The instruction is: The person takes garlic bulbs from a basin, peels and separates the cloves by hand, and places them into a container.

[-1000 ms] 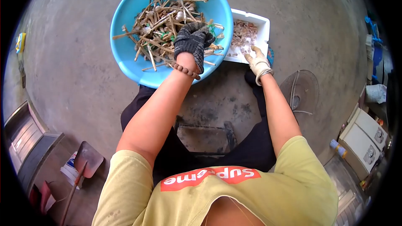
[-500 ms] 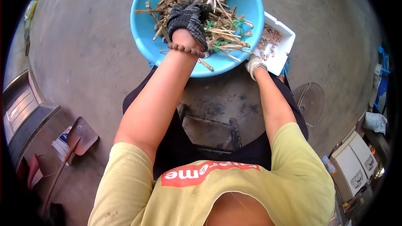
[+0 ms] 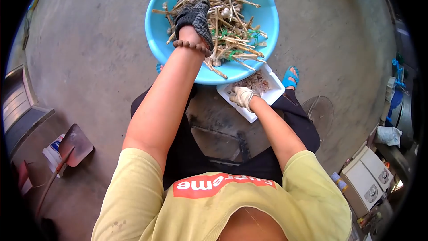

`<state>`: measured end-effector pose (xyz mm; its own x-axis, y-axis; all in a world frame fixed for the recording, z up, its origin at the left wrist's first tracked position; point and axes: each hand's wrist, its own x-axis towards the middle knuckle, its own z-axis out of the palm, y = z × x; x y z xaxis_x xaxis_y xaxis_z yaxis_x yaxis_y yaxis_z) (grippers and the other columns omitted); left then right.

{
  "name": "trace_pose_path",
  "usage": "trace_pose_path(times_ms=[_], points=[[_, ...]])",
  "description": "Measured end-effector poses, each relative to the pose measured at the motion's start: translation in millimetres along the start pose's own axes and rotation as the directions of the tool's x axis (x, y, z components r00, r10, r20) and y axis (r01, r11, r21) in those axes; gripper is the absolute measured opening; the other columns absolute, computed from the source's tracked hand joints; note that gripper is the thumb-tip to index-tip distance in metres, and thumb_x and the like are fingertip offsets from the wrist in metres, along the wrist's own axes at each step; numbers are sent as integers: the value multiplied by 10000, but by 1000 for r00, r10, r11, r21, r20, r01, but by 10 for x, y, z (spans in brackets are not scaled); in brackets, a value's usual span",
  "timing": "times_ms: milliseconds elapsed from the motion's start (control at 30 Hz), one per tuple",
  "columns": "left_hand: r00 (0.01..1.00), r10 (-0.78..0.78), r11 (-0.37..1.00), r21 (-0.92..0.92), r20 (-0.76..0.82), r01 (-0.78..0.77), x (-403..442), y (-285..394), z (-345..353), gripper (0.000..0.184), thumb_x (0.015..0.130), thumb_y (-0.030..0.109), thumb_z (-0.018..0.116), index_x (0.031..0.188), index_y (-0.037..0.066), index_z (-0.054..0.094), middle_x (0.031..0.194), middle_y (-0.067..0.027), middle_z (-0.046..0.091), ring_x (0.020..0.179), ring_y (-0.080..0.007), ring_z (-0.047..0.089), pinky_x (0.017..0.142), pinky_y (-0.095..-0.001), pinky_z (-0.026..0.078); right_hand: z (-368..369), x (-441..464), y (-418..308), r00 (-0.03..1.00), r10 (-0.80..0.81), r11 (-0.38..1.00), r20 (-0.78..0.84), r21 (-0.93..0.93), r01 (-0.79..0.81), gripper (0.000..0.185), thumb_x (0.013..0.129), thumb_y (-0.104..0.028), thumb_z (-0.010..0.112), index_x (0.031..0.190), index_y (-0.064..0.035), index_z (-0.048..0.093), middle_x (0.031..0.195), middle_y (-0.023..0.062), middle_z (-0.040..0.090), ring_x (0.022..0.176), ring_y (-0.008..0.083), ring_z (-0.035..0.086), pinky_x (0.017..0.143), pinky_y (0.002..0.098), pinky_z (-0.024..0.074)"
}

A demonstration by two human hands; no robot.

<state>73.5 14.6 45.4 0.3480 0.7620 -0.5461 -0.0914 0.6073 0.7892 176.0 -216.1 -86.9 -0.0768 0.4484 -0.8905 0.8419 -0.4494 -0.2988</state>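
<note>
A light-blue basin [image 3: 156, 40] holds a heap of garlic bulbs [image 3: 223, 13] with long dry stalks, some tied with green string. My left hand [image 3: 194, 20], in a dark grey knit glove, reaches down into the left part of the heap; its fingers are mostly hidden. Below the basin sits a white foam box [image 3: 275, 93] with small brownish pieces [image 3: 255, 82] in it, its upper part under the basin's rim. Inside the near left part of the box my right hand [image 3: 244, 97], in a whitish glove, has its fingers curled at the wall.
My feet are in blue slippers [image 3: 290, 78] beside the basin. A fan [image 3: 318, 112] stands at the right. On the left are a shovel [image 3: 76, 145] and a white bucket [image 3: 54, 154]; a cardboard box [image 3: 368, 180] lies at the lower right.
The foam box has come left and nearer to my body together with my right hand. My left hand has shifted slightly left within the garlic. The right slipper now shows.
</note>
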Motion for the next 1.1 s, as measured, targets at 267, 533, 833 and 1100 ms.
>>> trace_pose_path(times_ms=[267, 533, 833, 1100], points=[[999, 9, 961, -275, -38, -20, -70, 32, 84, 420, 883, 273, 390, 1210, 8, 392, 1170, -82, 476, 937, -204, 493, 763, -278, 420, -1166, -586, -100, 626, -10, 995, -779, 54, 82, 307, 778, -287, 527, 1029, -111, 519, 980, 162, 553, 904, 329, 533, 781, 414, 424], [989, -117, 897, -437, -86, 68, -131, 129, 187, 414, 845, 239, 473, 1194, 24, 417, 1156, -97, 485, 956, -209, 500, 792, -305, 424, -951, -130, -119, 904, 75, 990, -420, -78, -119, 283, 807, -294, 488, 1040, -142, 535, 982, 164, 567, 887, 330, 541, 781, 394, 425], [1000, -4, 970, -244, 3, 4, 87, -32, -64, 392, 839, 213, 479, 1179, 21, 436, 1147, -99, 494, 957, -207, 507, 795, -303, 428, -1609, -995, -187, 816, 181, 427, -549, 791, 438, 232, 853, -241, 504, 901, -23, 565, 600, 6, 516, 438, 47, 408, 399, 197, 348], [950, 266, 888, 341, 164, -307, 262, -290, -205, 379, 792, 186, 550, 1118, 6, 481, 1096, -123, 532, 982, -213, 505, 821, -306, 408, -1657, -1183, 127, 731, 192, 41, -655, 749, 661, 236, 857, -237, 505, 900, -14, 571, 581, -23, 501, 393, 15, 367, 348, 137, 283]])
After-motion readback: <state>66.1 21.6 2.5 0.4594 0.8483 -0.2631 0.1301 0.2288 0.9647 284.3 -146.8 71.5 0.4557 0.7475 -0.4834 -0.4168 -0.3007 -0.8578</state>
